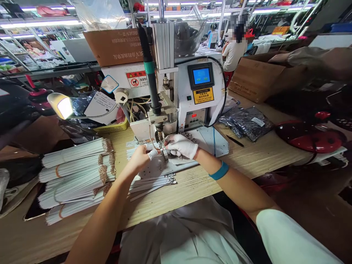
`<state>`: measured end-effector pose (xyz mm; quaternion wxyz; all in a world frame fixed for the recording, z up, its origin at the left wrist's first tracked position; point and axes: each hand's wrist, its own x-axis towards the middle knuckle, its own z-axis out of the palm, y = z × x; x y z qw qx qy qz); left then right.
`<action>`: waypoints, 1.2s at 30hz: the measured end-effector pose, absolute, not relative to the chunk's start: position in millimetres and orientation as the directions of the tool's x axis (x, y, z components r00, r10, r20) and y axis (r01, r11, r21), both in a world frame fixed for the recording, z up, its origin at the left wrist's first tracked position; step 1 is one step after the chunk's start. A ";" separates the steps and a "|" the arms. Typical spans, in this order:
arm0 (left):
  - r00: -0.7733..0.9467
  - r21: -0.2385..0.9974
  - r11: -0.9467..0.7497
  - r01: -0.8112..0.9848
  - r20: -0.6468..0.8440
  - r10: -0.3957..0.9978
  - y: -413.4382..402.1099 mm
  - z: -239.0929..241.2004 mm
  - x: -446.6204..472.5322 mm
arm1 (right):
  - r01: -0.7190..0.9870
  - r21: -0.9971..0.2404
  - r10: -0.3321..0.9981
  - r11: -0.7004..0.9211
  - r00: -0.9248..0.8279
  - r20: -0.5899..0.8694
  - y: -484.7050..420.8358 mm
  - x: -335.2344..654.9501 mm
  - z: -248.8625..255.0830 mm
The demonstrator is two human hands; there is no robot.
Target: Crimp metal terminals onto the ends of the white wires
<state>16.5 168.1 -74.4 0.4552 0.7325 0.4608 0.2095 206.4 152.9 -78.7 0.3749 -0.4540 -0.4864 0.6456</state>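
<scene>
My left hand (141, 157), with white covers on its fingertips, pinches at the work spot of a soldering machine (165, 99). From the other side my right hand (183, 146), in a white glove, has its fingers closed at the same spot. What the fingertips hold is too small and covered to make out. Just above them is the tip of the soldering iron (159, 134), fed by a thin curved tube. Several white flat strips (152, 183) with metal ends lie in front of the machine's base plate. Small metal parts (188, 136) lie behind my right hand.
Banded bundles of white strips (74, 176) with copper-coloured ends are stacked at left. A lit lamp (61, 105) leans in above. Bags of dark parts (247, 123), a black pen-like stick (235, 140) and a cardboard box (255, 79) are on the right. Another person (233, 51) sits behind.
</scene>
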 end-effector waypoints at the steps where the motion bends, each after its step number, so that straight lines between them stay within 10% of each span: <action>1: 0.483 0.861 -0.153 0.485 -0.118 0.867 168.3 -74.8 16.5 | -0.046 -0.968 0.925 -0.247 -0.309 -0.221 153.1 206.4 -79.0; 25: 0.495 0.881 -0.079 0.467 -0.186 0.849 172.6 -60.5 19.0 | -0.025 -0.973 0.928 -0.230 -0.307 -0.212 152.2 205.0 -79.6; 29: 0.526 0.862 -0.103 0.497 -0.205 0.826 169.5 -58.1 9.7 | 0.219 -0.976 0.968 -0.003 -0.245 -0.058 157.0 221.9 -73.3; 36: 0.591 0.702 -0.257 0.664 -0.283 0.755 159.5 -60.0 0.7 | 0.736 -0.618 0.961 0.276 -0.222 0.164 167.8 249.8 -74.2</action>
